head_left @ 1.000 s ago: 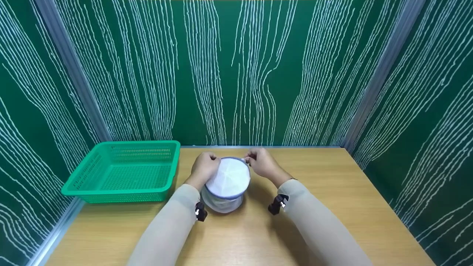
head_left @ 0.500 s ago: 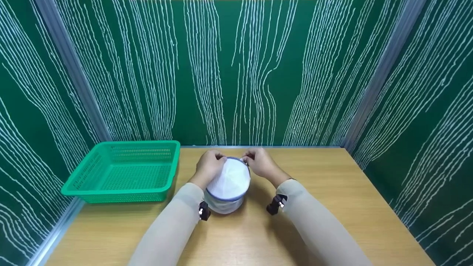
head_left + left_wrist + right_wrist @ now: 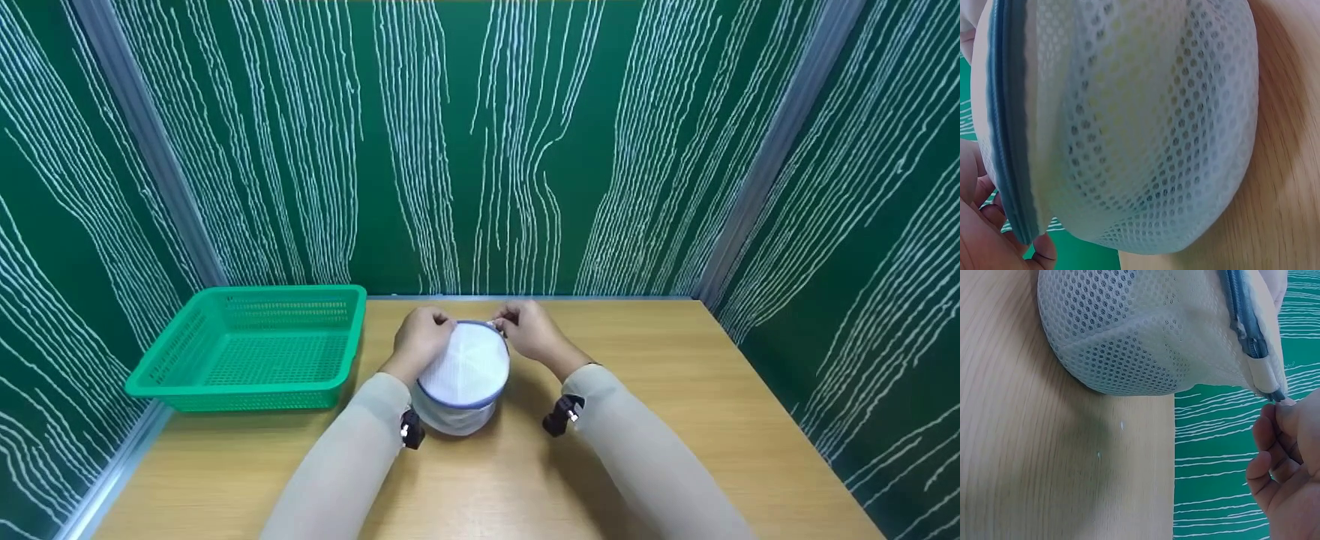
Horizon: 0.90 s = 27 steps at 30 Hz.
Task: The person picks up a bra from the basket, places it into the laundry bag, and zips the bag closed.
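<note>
A white mesh laundry bag, round and drum-shaped, stands on the table with its flat top facing up. A blue-grey zipper runs round the top rim and looks closed where it shows. My left hand pinches the rim at the far left of the top. At the far right, my right hand pinches the end of the zipper band beside a white fabric tab. Through the mesh in the left wrist view, something pale yellowish shows faintly; its kind is unclear.
A green plastic basket with slotted walls stands on the left of the wooden table. Green panels with wavy white lines rise at the back and both sides, joined by grey metal posts.
My left hand slid rightward along the rim toward my right hand, then came back slightly left. The bag's top shifted a little. My right hand has barely moved.
</note>
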Each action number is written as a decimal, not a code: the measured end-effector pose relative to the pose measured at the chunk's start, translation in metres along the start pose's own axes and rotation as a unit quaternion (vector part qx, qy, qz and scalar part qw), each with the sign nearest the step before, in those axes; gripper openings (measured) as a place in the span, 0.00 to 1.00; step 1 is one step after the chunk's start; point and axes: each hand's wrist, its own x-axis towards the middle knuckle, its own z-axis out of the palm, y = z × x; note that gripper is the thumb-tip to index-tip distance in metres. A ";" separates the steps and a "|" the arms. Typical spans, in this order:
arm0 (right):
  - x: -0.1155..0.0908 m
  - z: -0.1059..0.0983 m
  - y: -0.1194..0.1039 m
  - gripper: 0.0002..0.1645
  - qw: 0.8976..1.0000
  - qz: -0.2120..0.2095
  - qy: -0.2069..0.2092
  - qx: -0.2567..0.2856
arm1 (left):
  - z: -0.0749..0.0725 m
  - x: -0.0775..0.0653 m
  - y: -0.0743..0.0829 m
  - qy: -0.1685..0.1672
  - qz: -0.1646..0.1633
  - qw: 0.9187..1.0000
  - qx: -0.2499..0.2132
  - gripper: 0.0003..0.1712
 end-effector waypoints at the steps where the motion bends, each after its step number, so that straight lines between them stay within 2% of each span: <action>1: 0.000 0.000 0.000 0.08 1.000 -0.003 0.001 -0.002 | 0.000 0.000 -0.001 0.001 0.003 1.000 0.001 0.12; 4: 0.000 0.000 0.002 0.08 1.000 -0.009 0.003 -0.005 | -0.001 -0.001 -0.003 0.000 0.005 1.000 0.002 0.13; 11: -0.001 -0.003 0.007 0.08 1.000 0.000 -0.002 -0.004 | -0.003 -0.002 -0.008 -0.001 -0.044 0.999 -0.006 0.13; 18: -0.002 -0.007 0.009 0.08 1.000 0.012 -0.013 0.006 | -0.005 0.001 -0.011 -0.008 -0.061 0.998 -0.001 0.15; 21: -0.003 -0.009 0.011 0.08 1.000 0.011 -0.013 0.007 | -0.006 0.001 -0.012 0.000 -0.072 0.997 0.004 0.15; 25: -0.005 -0.011 0.015 0.07 1.000 0.007 -0.011 0.002 | -0.007 0.000 -0.014 0.014 -0.073 0.997 0.016 0.18; 27: -0.006 -0.012 0.017 0.07 1.000 0.003 -0.012 0.000 | -0.007 0.000 -0.015 0.022 -0.064 0.998 0.020 0.19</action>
